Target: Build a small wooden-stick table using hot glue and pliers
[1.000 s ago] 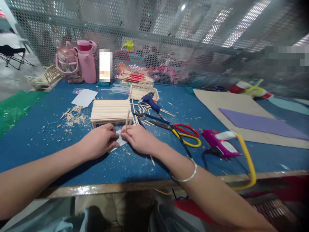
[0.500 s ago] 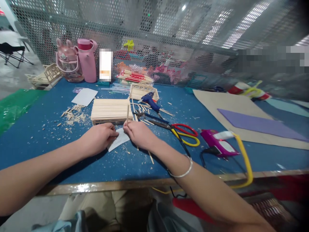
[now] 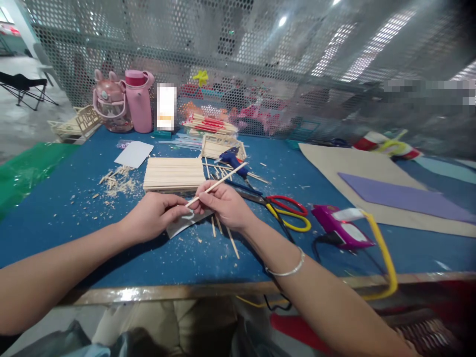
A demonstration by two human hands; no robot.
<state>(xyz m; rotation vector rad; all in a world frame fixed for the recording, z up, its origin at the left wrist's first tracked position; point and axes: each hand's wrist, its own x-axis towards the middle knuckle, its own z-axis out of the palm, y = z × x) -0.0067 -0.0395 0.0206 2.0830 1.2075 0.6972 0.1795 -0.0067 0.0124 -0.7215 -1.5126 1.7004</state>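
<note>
Pinching in the right hand [image 3: 227, 204] a thin, straight, pale wooden stick [image 3: 223, 180], aligned lengthwise from the fingertips of the left hand [image 3: 154, 215], with grip impossible to tell, toward the far right, above a flat white sheet [image 3: 183, 227].

Perforated screen [image 3: 148, 47]: streaked with light and blurred at upper right
Light spot [image 3: 282, 21]: small white glare, top centre
Table edge [image 3: 125, 293]: bright glint, lower left
Left hand [image 3: 154, 218]: fairly sharp, shadow beneath
White panel [image 3: 165, 105]: blown out, blocky
Upper right corner: dark
</note>
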